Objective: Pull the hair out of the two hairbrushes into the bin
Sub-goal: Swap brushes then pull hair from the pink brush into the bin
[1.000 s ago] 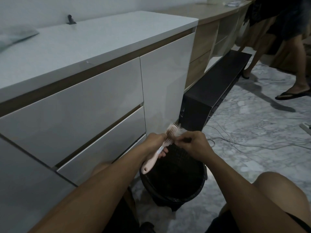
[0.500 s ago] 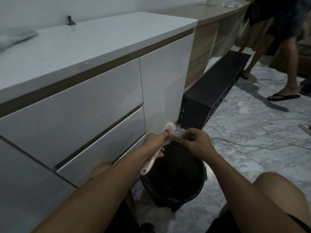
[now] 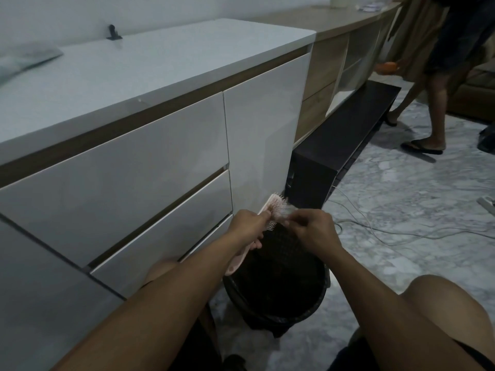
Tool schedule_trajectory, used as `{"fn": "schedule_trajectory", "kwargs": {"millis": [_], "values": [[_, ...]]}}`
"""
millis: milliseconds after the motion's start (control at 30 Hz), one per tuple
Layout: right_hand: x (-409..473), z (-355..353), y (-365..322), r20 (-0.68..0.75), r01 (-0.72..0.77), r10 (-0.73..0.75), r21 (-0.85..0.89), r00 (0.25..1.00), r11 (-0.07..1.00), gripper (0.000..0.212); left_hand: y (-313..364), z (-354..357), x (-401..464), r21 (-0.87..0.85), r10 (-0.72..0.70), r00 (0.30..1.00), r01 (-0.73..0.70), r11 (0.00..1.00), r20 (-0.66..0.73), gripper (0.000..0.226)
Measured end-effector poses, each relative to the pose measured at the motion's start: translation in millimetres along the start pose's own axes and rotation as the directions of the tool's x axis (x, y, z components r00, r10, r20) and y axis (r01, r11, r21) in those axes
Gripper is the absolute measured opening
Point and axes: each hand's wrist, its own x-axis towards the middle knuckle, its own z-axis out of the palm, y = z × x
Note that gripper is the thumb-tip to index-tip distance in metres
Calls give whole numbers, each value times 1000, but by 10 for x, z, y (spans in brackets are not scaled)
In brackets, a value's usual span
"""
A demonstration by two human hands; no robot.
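Pink hairbrush [image 3: 276,210]: we hold it tilted above the bin, bristles facing our right, head up toward the cabinet, handle end slanting down past our left wrist.
Left hand [image 3: 249,228]: our fingers are wrapped round the brush at the neck, the thumb lying along its back edge.
Right hand [image 3: 312,231]: our fingers are curled narrow, the tips pinched together at the bristles; the hair itself is too fine for us to make out.
Bin [image 3: 316,303]: black, round, on the marble floor [image 3: 401,223] between our knees, right under both hands, its inside dark.
Cabinet [image 3: 160,162]: white drawer fronts just left of the bin, with a white worktop [image 3: 160,60] above.
Second hairbrush: we cannot find it from the head view.
Beyond: a dark low bench [image 3: 345,137], cables on the floor, and another person's legs [image 3: 434,103] in sandals far right.
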Motion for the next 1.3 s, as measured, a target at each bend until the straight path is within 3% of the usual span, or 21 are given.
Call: {"fn": "schedule_trajectory", "kwargs": {"millis": [200, 400, 567, 800, 933, 1033, 1167, 1300], "values": [[-2, -3, -31, -7, -41, 41, 19, 999, 999, 10, -35, 9, -28, -4, 21, 1000, -21, 1000, -8, 43], [-23, 62, -36, 8, -41, 40, 92, 999, 995, 35, 2, 14, -37, 24, 30, 998, -31, 999, 48, 45], [-22, 32, -41, 1, 3, -3, 37, 1000, 999, 10, -14, 24, -17, 36, 23, 999, -24, 999, 38, 48], [23, -35, -1, -51, -57, 56, -17, 997, 998, 8, -92, -42, 23, 26, 5, 1000, -5, 1000, 11, 50], [-14, -2, -6, 45, -1, -3, 79, 999, 997, 28, -59, -17, 15, 9, -19, 998, 18, 1000, 64, 53], [-27, 49, 6, 104, 53, -58, 43, 993, 998, 42, 1, -13, -9, 4, -45, 995, 45, 999, 92, 44], [-22, 81, -4, 65, 121, -124, 56, 990, 991, 29, 37, -1, -34, -5, -49, 989, 50, 999, 143, 37], [-13, 32, -3, 29, 72, -73, 24, 997, 997, 19, 26, -15, -24, -14, -59, 993, 61, 998, 107, 36]]}}
